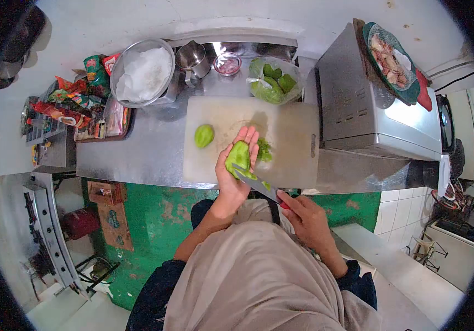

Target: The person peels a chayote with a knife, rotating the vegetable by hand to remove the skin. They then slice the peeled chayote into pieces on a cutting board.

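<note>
Left hand: the left hand, palm up, cradles the pear-shaped vegetable, its fingers reaching past the far end.
Right hand: the right hand is closed around the red handle of the knife, at 4 o'clock from the left hand.
Blade: it points toward 10 o'clock and lies against the near part of the pear-shaped vegetable, with green pieces on it.
Held vegetable: light green, over the middle of the cutting board, which lies on the metal surface.
On the board: a second green vegetable at 9 o'clock from the middle; a small heap of green peelings just right of the left hand.
Beyond the board: a clear bag of green produce at 1 o'clock; a small bowl with pinkish contents between 11 and 12; a metal jug at 11.
Farther left: a large metal bowl with white contents at 10 o'clock; colourful packets between 9 and 10.
Right side: a metal appliance between 2 and 3 o'clock, bearing a plate of food.
</note>
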A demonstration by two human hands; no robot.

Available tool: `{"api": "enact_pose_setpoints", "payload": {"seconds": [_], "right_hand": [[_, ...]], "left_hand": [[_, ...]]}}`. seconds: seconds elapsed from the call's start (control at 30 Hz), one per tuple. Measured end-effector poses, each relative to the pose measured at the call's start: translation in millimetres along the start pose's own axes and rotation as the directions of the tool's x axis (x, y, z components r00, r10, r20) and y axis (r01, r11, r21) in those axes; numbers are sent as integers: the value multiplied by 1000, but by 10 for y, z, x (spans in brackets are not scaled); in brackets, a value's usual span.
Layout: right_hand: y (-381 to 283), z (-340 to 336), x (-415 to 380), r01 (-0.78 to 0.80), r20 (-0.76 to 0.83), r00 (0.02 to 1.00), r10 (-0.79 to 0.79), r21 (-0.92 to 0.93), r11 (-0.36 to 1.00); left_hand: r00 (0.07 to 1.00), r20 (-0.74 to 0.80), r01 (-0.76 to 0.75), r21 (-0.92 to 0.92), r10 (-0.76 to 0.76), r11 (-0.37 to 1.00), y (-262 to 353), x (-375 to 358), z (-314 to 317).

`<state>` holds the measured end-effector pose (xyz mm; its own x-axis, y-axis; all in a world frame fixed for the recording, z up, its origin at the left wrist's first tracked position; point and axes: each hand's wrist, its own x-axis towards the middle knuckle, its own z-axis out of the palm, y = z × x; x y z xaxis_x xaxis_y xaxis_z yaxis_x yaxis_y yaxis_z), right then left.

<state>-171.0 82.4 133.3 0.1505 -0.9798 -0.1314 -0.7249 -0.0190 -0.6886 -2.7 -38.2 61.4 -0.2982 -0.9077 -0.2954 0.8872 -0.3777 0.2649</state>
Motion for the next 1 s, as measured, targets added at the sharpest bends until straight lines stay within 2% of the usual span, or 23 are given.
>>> {"api": "enact_pose_setpoints", "payload": {"seconds": [0.37, 0.57, 0.67, 1.0], "right_hand": [[-50, 90, 21, -68, -58, 996, 63, -79, 995], [14, 32, -2, -69, 12, 998, 68, 95, 993], [1, -6, -25, -44, 40, 998, 39, 126, 991], [44, 53, -32, 12, -20, 1000, -11, 18, 1000]], "left_hand": [[999, -44, -26, 51, 28, 998, -46, -57, 20], [1000, -22, 6, -1, -6, 1000, -26, -59, 60], [999, -39, 21, -50, -23, 999, 12, -51, 54], [1000, -14, 22, 1, -22, 1000, -3, -49, 39]]}}
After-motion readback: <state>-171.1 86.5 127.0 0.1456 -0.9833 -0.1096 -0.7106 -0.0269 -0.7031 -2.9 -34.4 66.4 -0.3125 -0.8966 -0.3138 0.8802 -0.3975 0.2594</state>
